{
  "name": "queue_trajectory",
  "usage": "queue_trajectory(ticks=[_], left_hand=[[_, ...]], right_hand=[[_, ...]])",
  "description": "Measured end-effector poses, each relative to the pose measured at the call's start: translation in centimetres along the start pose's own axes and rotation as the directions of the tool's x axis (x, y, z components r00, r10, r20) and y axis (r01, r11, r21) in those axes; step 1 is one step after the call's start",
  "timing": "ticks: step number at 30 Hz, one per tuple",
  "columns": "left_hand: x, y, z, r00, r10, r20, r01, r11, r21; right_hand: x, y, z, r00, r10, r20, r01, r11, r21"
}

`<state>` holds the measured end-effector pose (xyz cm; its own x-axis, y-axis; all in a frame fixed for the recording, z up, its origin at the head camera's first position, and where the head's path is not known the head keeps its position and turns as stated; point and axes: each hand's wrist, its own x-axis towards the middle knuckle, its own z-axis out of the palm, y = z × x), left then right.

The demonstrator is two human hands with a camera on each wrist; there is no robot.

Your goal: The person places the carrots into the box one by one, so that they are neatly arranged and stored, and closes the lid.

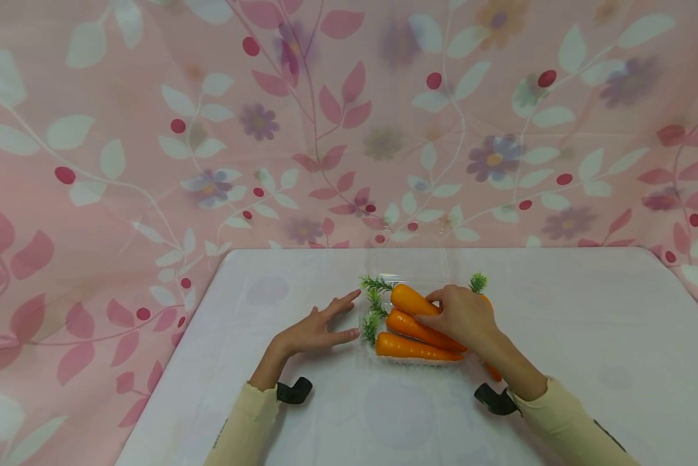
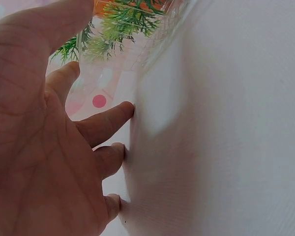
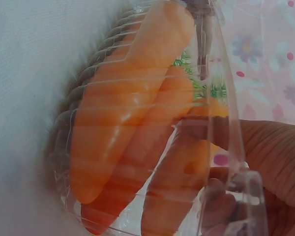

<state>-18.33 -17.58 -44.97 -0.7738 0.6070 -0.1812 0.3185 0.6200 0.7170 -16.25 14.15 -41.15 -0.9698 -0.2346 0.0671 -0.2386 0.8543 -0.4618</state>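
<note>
Three orange toy carrots with green tops lie in a clear plastic box (image 1: pixel 413 364). My right hand (image 1: pixel 465 317) reaches into the box and pinches the rearmost carrot (image 1: pixel 410 299) between thumb and fingers. Nearer to me are the middle carrot (image 1: pixel 419 329) and the front carrot (image 1: pixel 413 347). In the right wrist view, carrots (image 3: pixel 123 108) and the thumb show through the ribbed clear wall. My left hand (image 1: pixel 316 331) is beside the box's left side with fingers spread, holding nothing. Its fingertips (image 2: pixel 125 109) touch or nearly touch the table in the left wrist view.
A further carrot (image 1: pixel 493 371) lies outside the box on the right, partly hidden under my right hand and wrist. The box's clear raised lid (image 1: pixel 410 262) is at the back. Behind the white table (image 1: pixel 588 336) hangs a pink floral cloth (image 1: pixel 349 129).
</note>
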Motion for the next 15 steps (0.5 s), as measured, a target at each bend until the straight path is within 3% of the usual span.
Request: queue_trajectory(ticks=[15], left_hand=[[-0.09,0.03,0.01,1.0,-0.015,0.003,0.015,1.0,-0.005]], right_hand=[[0.2,-0.04,0.01,1.0,-0.003,0.031,0.003,1.0,-0.017]])
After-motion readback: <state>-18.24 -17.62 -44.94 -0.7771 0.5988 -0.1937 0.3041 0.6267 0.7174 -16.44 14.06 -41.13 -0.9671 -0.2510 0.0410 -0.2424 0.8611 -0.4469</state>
